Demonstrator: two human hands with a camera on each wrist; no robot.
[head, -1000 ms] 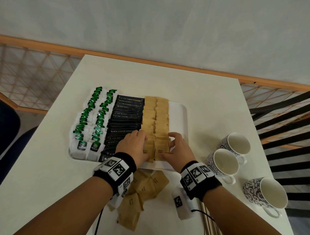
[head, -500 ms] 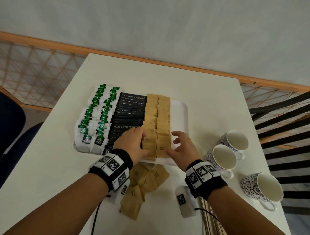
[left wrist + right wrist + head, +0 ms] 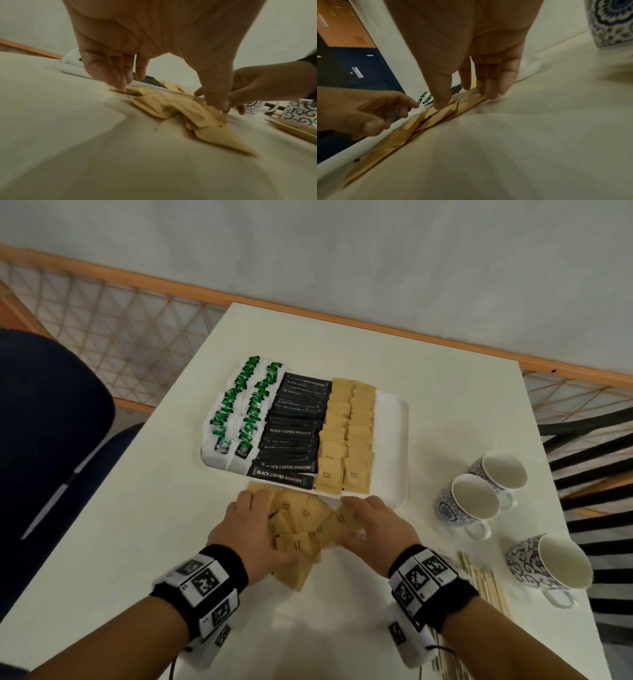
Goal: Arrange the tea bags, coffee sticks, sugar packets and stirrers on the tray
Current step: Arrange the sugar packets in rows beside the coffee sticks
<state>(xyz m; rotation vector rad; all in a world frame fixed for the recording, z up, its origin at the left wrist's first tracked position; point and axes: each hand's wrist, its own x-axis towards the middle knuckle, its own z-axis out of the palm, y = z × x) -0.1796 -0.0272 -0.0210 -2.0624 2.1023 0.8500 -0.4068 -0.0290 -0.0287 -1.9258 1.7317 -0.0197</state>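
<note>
— Brown paper first, from the head view? Where are the sugar packets?

— Two places. Two neat columns of arranged sugar packets (image 3: 347, 436) lie on the white tray (image 3: 394, 440), right of the black coffee sticks (image 3: 294, 429) and the green-tagged tea bags (image 3: 245, 412). A loose pile of sugar packets (image 3: 301, 525) lies on the pale surface (image 3: 428, 378) just in front of the tray's near edge.

— And the hands?

— Both are on that pile. The left hand (image 3: 255, 529) lies on its left side, the right hand (image 3: 371, 525) on its right, fingers extended over the packets. Wooden stirrers (image 3: 486, 583) lie on the surface to the right, near three patterned cups (image 3: 479, 501).

— What does the left wrist view add?

— The left hand (image 3: 154, 47) reaches down with fingers (image 3: 116, 75) close together, tips touching a packet; the thumb presses another. Nothing is pinched or lifted. The loose pile (image 3: 180, 108) overlaps untidily on the surface. The right hand (image 3: 257, 86) is beyond it, and stirrers (image 3: 295, 128) lie at the right edge.

— And the right wrist view?

— The right hand (image 3: 471, 47) points down, fingers (image 3: 491, 81) straight and side by side, tips and thumb resting on the pile (image 3: 436, 116) along the tray rim (image 3: 530, 65). The left hand (image 3: 359, 112) is at the left, loosely curved. A blue-patterned cup (image 3: 611, 23) stands at upper right.
</note>
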